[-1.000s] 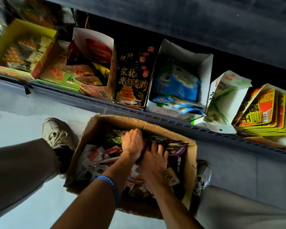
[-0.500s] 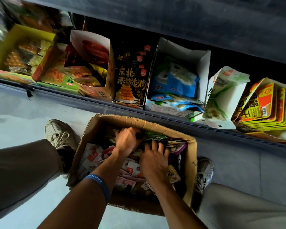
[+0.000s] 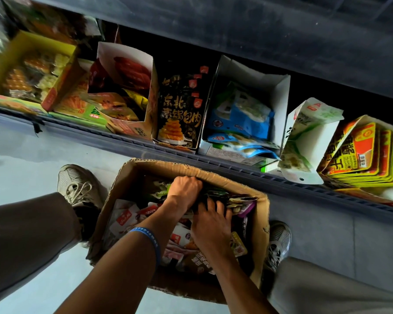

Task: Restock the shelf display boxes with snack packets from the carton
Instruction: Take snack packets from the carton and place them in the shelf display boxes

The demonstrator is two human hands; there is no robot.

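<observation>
An open brown carton (image 3: 191, 169) sits on the floor between my feet, full of mixed snack packets, white-and-red ones (image 3: 127, 219) on the left and dark green ones (image 3: 222, 194) along the far side. My left hand (image 3: 183, 189), with a blue wristband, is curled into the dark green packets by the carton's far wall and grips a bunch of them. My right hand (image 3: 210, 222) lies beside it with fingers spread, pressing down among the same packets. Above, the shelf holds a black display box (image 3: 179, 109) and a white display box (image 3: 279, 103) with blue packets.
Along the shelf also stand a yellow box (image 3: 34, 45), a red-and-white box (image 3: 125, 57), a green-and-white box (image 3: 309, 137) and an orange-yellow stack (image 3: 370, 155). A grey shelf rail (image 3: 236, 168) runs just past the carton. My shoes (image 3: 77, 184) flank the carton.
My left hand has slid further toward the carton's far wall and curled tighter into the dark packets. My right hand has stayed among the packets beside it.
</observation>
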